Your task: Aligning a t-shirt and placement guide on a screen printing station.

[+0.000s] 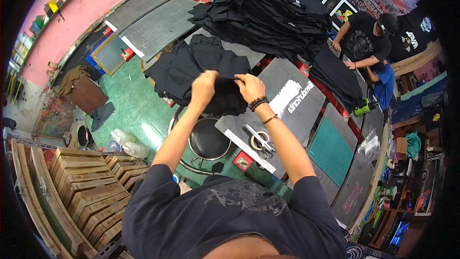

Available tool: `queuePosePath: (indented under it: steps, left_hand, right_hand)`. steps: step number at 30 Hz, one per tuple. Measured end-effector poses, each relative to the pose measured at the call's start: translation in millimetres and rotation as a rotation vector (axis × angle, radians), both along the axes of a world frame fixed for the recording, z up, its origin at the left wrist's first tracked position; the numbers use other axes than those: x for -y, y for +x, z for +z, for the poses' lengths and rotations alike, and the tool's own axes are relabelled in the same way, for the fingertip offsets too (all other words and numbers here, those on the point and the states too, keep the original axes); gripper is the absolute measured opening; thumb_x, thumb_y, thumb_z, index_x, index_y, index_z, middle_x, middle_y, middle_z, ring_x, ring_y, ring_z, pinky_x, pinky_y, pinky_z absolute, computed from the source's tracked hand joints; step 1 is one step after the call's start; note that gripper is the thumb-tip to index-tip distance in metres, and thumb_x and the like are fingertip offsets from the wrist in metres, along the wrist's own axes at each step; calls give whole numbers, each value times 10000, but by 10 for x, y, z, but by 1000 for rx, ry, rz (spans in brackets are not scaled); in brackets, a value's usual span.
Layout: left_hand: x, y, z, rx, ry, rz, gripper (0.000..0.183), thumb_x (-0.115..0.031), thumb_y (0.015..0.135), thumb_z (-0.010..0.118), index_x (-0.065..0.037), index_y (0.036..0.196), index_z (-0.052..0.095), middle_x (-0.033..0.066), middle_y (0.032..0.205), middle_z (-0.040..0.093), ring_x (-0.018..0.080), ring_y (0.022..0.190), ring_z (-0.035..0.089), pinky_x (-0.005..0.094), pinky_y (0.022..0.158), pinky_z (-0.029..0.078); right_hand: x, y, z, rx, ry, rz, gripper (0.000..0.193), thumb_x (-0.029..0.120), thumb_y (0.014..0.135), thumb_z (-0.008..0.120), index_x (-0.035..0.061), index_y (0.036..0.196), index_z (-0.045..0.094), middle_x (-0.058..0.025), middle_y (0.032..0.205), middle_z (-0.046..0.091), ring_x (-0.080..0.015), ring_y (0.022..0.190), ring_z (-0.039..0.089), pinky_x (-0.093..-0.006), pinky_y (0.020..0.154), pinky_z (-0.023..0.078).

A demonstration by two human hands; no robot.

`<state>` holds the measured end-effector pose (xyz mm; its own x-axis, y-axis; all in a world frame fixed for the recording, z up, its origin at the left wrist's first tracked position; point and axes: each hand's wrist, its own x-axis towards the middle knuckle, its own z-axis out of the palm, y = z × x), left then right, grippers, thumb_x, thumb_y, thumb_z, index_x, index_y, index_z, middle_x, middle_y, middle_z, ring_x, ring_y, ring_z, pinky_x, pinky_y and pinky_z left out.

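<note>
Both my hands are out in front of me, pinching a black T-shirt [224, 100] that hangs between and below them. My left hand [204, 87] is closed on its upper edge. A short way to the right, my right hand [250, 88] grips the same edge between thumb and fingers, with beaded bracelets on the wrist. Behind them, more black shirts [179, 67] lie loosely heaped on a grey board. To the right of my right hand, white lettering [290, 97] lies on another grey board [275, 77]. Scissors [266, 145] and a tape roll [255, 140] rest near that board's front end.
A tall pile of black shirts [268, 17] stands farther back. On the right, another person [366, 38] handles folded black shirts [338, 74]. A green mat [330, 148] lies near right. Below my hands is a round black stool [209, 139]; wooden frames [91, 192] stand at lower left.
</note>
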<state>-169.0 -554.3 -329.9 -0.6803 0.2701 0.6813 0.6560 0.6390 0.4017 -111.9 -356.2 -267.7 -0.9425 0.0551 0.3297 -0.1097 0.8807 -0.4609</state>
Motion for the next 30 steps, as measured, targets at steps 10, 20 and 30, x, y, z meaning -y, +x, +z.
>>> queuePosePath:
  steps: [10, 20, 30]
  left_hand:
    - [1034, -584, 19, 54, 231, 631, 303, -5, 802, 645, -152, 1057, 717, 88, 1026, 639, 349, 984, 635, 461, 840, 519]
    - [22, -731, 3390, -394, 494, 310, 268, -176, 875, 641, -60, 1111, 699, 221, 964, 724, 433, 930, 688, 478, 834, 528]
    - [-1803, 1368, 5202, -626, 725, -12, 304, -244, 923, 657, 27, 1050, 708, 244, 961, 728, 339, 895, 706, 432, 808, 527]
  right_hand:
    - [-420, 289, 829, -303, -61, -20, 195, 168, 871, 672, 138, 1029, 783, -110, 929, 712, -348, 862, 692, -437, 766, 552]
    - [-1797, 1023, 2925, -876, 67, -177, 200, 138, 880, 749, 134, 1075, 791, -136, 909, 742, -240, 817, 723, -326, 760, 545]
    - [-3454, 3450, 3979, -1133, 168, -426, 232, 241, 940, 755, 134, 1143, 789, -89, 946, 775, -112, 800, 696, -285, 740, 530]
